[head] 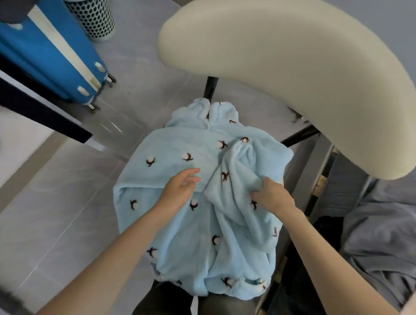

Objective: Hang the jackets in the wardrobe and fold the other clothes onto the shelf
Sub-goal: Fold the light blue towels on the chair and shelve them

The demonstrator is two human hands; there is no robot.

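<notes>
A grey tiled floor [59,211] is seen beneath a cream chair back [299,66]; a blue suitcase [41,52] is stood left.

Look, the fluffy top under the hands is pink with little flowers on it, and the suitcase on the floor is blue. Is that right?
Not quite. The head view shows the fluffy top is light blue, not pink. The rest is right: it has little flowers on it, and the suitcase on the floor is blue.
</notes>
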